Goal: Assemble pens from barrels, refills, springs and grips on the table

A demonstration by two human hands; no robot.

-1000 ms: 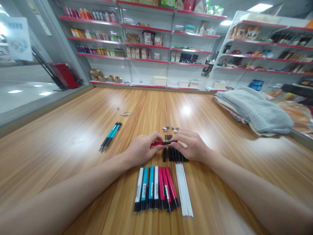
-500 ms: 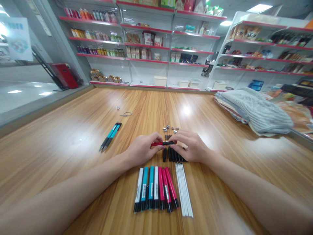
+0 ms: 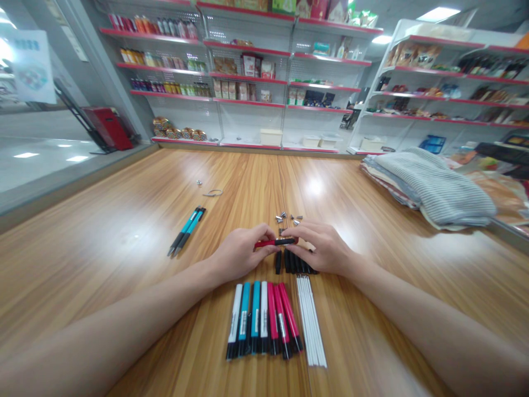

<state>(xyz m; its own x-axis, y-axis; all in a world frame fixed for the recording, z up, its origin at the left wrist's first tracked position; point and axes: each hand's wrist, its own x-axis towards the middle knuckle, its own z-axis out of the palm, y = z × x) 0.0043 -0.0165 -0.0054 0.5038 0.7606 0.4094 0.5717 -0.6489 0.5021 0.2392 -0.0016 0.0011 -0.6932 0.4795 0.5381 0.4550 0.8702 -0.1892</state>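
Observation:
A red pen with a black grip lies level between my two hands. My left hand pinches its red barrel, and my right hand has its fingers closed at the black end; the tip is partly hidden there. Under my right hand are several black grips, some covered by the fingers. Just beyond the pen lie small metal tips and what look like springs, partly hidden. Nearer to me is a row of white, blue and red pen barrels, with a bundle of white refills to its right.
Two blue pens lie on the wooden table to the left. Farther back are a thin ring-shaped strip and a small metal piece. Folded cloths sit at the right. Stocked shelves stand behind the table.
My right hand's fingers have shifted slightly around the black end of the pen. My left hand and the laid-out parts stay where they were.

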